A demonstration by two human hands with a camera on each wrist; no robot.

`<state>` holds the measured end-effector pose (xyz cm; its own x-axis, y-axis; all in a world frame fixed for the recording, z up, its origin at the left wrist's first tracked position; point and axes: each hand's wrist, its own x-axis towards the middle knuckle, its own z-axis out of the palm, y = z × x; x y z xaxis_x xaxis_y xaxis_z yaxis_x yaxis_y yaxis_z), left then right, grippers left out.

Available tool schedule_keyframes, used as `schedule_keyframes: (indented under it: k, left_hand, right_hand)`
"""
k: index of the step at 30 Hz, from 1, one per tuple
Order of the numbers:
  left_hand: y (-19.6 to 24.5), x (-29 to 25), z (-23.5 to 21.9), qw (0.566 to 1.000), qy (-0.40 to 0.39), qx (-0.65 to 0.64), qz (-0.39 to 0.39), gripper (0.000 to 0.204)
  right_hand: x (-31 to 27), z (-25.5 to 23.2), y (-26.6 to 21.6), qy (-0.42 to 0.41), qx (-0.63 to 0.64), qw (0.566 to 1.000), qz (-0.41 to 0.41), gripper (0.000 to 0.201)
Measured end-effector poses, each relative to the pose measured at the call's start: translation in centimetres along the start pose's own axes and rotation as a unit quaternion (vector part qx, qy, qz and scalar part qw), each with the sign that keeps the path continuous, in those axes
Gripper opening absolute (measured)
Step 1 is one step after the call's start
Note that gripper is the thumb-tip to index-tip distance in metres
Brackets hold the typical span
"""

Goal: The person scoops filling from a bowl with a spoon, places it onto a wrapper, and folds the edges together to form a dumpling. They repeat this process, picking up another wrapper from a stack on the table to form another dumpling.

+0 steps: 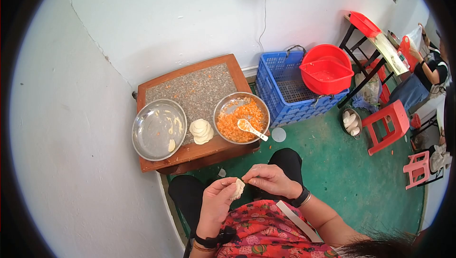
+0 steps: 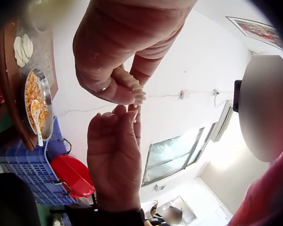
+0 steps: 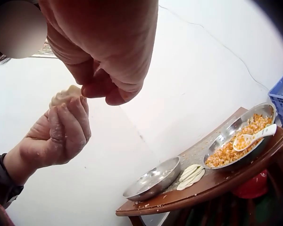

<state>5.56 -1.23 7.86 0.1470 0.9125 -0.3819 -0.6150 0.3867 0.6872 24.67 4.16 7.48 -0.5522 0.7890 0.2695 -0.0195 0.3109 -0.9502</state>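
My left hand [image 1: 219,200] holds a pale, pleated dumpling [image 1: 239,189] between thumb and fingers above the lap. The right hand [image 1: 273,180] comes in from the other side, its thumb and fingertips pinching at the dumpling's edge. In the right wrist view the pleats of the dumpling [image 3: 66,95] show above the left fingers. On the small table ahead, a stack of round dough wrappers [image 1: 201,131] lies between a steel plate [image 1: 142,132] and a steel bowl of orange filling [image 1: 237,115]. A white spoon [image 1: 251,129] rests in the filling.
The wooden table [image 1: 190,80] has a speckled top and stands by the wall. Right of it are a blue crate [image 1: 280,106] and red basins [image 1: 327,70]. Farther right stand red stools [image 1: 392,125], a pot [image 1: 351,122] and another person [image 1: 427,75] at a table.
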Motion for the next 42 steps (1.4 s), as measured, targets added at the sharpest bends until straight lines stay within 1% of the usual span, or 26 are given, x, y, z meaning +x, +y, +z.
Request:
schedule_keyframes:
  k: [5,12,14,20,27,30,33,38,39,41,42]
  left_hand:
    - [0.1,0.0,-0.3,0.998,-0.04,-0.028,-0.038,0.018]
    - [0.0,0.0,-0.2,0.998,-0.031,-0.021,-0.043,0.017]
    - [-0.1,0.0,-0.3,0.999,-0.028,-0.021,-0.041,0.017]
    - [-0.4,0.1,-0.4,0.999,-0.023,0.046,0.016,0.017]
    - [-0.3,-0.1,0.1,0.991,-0.001,0.119,0.059,0.017]
    - [-0.3,-0.1,0.2,0.99,-0.002,0.127,0.06,0.017]
    - [-0.4,-0.2,0.5,0.99,-0.001,0.126,0.058,0.017]
    - [-0.8,0.0,0.0,0.991,0.013,0.116,0.068,0.014]
    - [-0.7,0.0,-0.1,0.994,0.019,0.088,0.055,0.014]
    - [-0.6,0.0,-0.2,0.999,0.03,0.031,0.029,0.014]
    - [-0.4,0.0,-0.2,1.0,0.02,0.015,0.014,0.014]
  right_hand:
    - [0.1,0.1,0.0,-0.012,0.004,1.0,-0.016,0.015]
    - [0.0,0.0,0.3,-0.026,0.005,0.999,-0.046,0.014]
    - [-0.1,0.0,0.3,-0.028,0.006,0.999,-0.039,0.014]
    - [0.0,-0.1,0.1,-0.03,0.009,0.999,-0.02,0.012]
    - [-0.1,0.2,0.3,-0.01,0.021,1.0,-0.015,0.008]
    - [-0.5,0.6,0.7,0.005,0.07,0.996,0.052,0.007]
    - [-0.7,0.8,1.0,0.018,0.075,0.996,0.046,0.007]
    - [-0.3,0.1,-0.2,-0.01,0.017,0.999,0.028,0.008]
    - [-0.3,0.0,-0.4,-0.016,0.01,0.999,0.026,0.01]
    - [-0.3,0.1,0.4,0.01,-0.012,1.0,-0.014,0.015]
    - [-0.3,0.1,0.6,0.024,-0.023,0.999,-0.034,0.017]
